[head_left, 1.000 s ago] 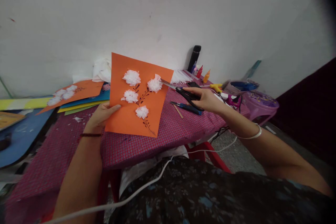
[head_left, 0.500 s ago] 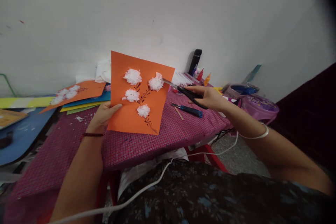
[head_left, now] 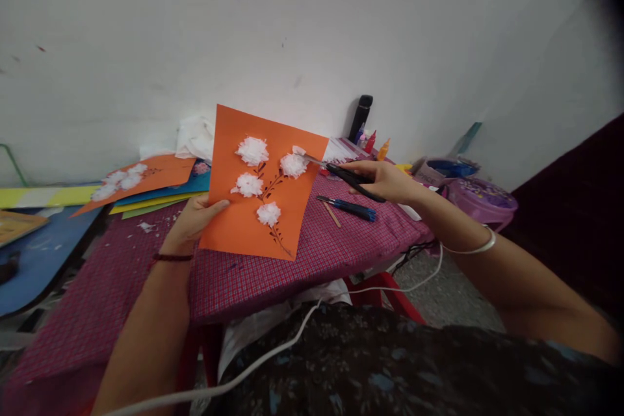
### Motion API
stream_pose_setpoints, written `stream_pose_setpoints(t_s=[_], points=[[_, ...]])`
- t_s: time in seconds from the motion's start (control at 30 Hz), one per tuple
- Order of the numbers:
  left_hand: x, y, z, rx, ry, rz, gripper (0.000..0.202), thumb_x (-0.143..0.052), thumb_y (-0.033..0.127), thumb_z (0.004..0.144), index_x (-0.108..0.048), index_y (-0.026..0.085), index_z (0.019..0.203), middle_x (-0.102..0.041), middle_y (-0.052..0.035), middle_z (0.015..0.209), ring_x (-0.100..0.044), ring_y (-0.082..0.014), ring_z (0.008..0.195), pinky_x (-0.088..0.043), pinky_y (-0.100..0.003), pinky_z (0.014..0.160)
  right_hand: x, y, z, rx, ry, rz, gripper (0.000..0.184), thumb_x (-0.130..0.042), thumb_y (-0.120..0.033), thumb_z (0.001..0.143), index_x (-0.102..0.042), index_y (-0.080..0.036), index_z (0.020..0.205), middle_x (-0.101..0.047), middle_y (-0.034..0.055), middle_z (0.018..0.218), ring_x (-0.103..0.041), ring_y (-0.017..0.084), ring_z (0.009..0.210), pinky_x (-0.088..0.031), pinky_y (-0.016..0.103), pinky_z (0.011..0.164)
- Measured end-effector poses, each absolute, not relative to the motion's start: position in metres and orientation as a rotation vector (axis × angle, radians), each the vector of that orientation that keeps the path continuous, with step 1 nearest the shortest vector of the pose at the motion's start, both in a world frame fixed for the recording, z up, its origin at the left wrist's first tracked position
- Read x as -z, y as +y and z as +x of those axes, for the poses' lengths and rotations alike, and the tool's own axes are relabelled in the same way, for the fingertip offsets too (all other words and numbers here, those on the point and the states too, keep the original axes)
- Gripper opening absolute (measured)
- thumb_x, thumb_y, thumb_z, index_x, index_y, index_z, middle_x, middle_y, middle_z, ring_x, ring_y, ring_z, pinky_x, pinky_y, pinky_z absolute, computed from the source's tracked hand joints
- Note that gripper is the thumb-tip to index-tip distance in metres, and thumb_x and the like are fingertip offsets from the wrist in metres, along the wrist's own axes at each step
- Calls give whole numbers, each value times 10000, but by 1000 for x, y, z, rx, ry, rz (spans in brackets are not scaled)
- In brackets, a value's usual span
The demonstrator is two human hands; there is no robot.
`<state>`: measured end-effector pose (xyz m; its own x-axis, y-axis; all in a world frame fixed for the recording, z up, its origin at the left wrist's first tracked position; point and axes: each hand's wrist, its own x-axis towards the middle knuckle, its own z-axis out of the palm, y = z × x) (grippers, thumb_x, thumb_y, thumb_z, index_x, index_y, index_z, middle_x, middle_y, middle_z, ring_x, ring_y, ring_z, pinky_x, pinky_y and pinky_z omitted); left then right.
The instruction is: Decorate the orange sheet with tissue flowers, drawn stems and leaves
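My left hand (head_left: 199,220) grips the left edge of an orange sheet of paper (head_left: 229,234), thumb in front, holding it tilted up above the table. Several fluffy white paper flowers (head_left: 253,151) are on the sheet, joined by a dark drawn stem with small leaves (head_left: 271,192). In my right hand (head_left: 390,182) are black-handled scissors (head_left: 348,175), with my fingers in the handles. Their blade tips are at the upper right flower (head_left: 293,165), where a white piece sticks up. Whether the tips touch it is too small to tell.
On the checked tablecloth (head_left: 263,273) lie a blue-handled cutter (head_left: 348,208) and a wooden stick (head_left: 332,214). Paint bottles (head_left: 383,149) and a black bottle (head_left: 359,118) stand behind. Coloured sheets with another orange flower picture (head_left: 166,172) are at left; a purple tub (head_left: 480,205) is at right.
The orange sheet has shifted slightly right and down in view, with its top tilted a little. The scissors remain at the upper right flower, their blades looking closer together.
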<state>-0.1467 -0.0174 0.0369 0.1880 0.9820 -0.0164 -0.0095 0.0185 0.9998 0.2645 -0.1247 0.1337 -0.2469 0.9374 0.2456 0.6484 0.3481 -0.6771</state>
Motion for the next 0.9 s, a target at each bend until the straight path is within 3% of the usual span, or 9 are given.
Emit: stream_pose_setpoints(t_s=[0.5, 0.7, 0.9], points=[[-36, -15, -150, -1063, 1024, 1309, 547, -948, 489, 498, -789, 179, 920, -801, -62, 878, -720, -214, 692, -605, -296, 643, -146, -130, 262, -631, -2054, -1449, 550, -665, -417, 854, -630, -265, 1382, -746, 24, 1199, -704, 207, 987, -580, 335, 858], [-35, -13, -150, -1062, 1026, 1326, 555, -939, 494, 509, -788, 177, 939, -801, -71, 904, -722, -223, 695, -608, -314, 639, -156, -134, 256, -595, -2085, -1538, 612, -640, -469, 855, -603, -219, 1413, -737, 48, 1224, -690, 229, 1025, -562, 358, 876], [-38, -15, -148, -1065, 1031, 1321, 533, -940, 488, 498, -790, 198, 919, -800, -47, 892, -719, -204, 687, -608, -302, 637, -152, -128, 265, -514, -2151, -1501, 617, -651, -488, 834, -617, -250, 1401, -733, 49, 1234, -680, 242, 1042, -539, 377, 904]])
